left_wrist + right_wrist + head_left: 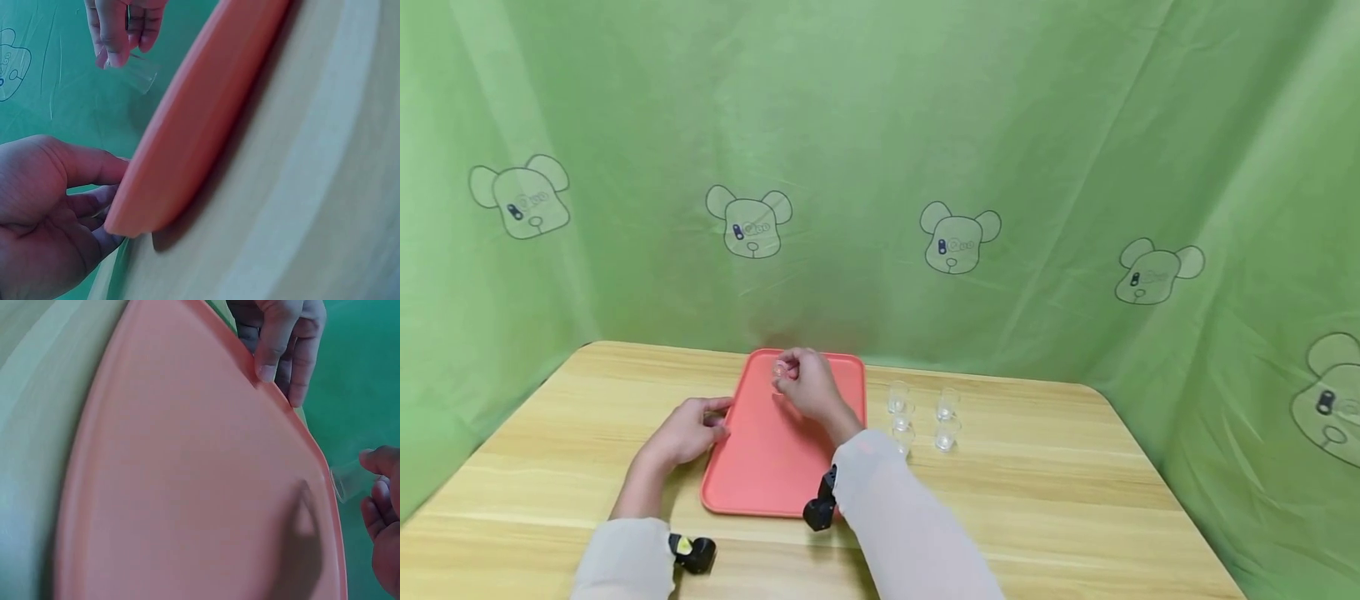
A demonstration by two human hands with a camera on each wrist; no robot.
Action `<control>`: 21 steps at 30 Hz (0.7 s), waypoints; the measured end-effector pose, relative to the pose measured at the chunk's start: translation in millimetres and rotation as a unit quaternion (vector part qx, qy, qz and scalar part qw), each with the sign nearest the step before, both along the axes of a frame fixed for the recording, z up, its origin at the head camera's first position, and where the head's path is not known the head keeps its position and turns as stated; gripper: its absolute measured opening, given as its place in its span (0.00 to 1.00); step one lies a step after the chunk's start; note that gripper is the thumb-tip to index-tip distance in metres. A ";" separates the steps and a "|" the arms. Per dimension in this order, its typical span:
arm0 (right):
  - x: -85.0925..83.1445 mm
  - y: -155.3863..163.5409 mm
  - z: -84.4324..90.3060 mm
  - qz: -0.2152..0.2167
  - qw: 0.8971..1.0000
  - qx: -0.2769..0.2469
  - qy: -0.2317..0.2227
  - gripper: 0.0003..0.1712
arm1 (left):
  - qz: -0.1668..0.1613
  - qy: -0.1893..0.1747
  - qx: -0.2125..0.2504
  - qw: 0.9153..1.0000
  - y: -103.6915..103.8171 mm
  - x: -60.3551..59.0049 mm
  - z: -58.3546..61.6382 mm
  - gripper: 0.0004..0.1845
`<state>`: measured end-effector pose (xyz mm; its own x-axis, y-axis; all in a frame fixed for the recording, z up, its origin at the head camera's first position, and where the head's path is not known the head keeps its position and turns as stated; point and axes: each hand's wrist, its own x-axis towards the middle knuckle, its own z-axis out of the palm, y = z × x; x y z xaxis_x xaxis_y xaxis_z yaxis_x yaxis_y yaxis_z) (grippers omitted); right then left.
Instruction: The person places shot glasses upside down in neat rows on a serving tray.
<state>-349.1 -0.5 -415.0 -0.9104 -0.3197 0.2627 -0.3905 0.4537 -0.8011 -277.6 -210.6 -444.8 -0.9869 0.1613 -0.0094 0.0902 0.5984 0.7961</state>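
A red rectangular tray (767,467) lies on the table. My left hand (683,432) holds its left rim, the thumb lying on the edge and the other fingers outside it in the right wrist view. Over the far part of the tray, my right hand (808,385) pinches a small clear glass (139,74) between thumb and fingers. In the left wrist view the glass tilts, its free end hanging away from the fingertips. A dark shadow of the hand falls across the tray's surface.
Several small clear glasses (946,433) stand in two rows on the wooden table (1037,500), just right of the tray. Green cloth (865,125) with mouse-head drawings hangs around the table's back and sides.
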 end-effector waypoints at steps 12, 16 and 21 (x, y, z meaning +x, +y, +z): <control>1.7 -8.3 -15.1 0.005 0.999 -0.041 -0.018 0.13 | 0.002 -0.001 0.002 1.000 1.7 -0.8 0.0 0.27; 2.3 -8.9 -19.5 0.005 0.999 -0.043 -0.018 0.14 | 0.002 -0.001 0.003 1.000 2.0 -0.9 -1.1 0.27; 1.4 -11.6 -22.5 0.015 0.999 -0.035 -0.009 0.12 | 0.004 -0.001 0.000 1.000 0.4 -0.5 0.0 0.27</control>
<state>-347.7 -12.1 -437.4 -0.9054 -0.3287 0.2689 -0.3881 0.3836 -0.8380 -278.1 -210.1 -444.8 -0.9882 0.1531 -0.0108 0.0841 0.5990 0.7964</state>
